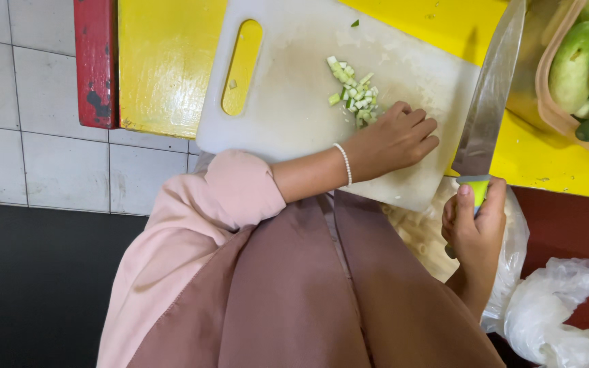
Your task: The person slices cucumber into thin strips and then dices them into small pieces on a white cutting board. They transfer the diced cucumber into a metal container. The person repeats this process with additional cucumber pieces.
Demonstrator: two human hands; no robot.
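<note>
A white cutting board (288, 102) lies on a yellow table (165, 61). A small heap of diced pale-green vegetable (353, 92) sits on the board. My left hand (393, 140), with a white bead bracelet on the wrist, rests on the board with its fingers curled beside the heap; whether it holds anything I cannot tell. My right hand (475, 225) grips the green handle of a large knife (489, 102), whose blade points away along the board's right edge.
A beige basket (552, 88) with green vegetables stands at the upper right of the table. Clear plastic bags (557, 307) lie at the lower right. A red table leg (95, 61) and grey floor tiles are on the left.
</note>
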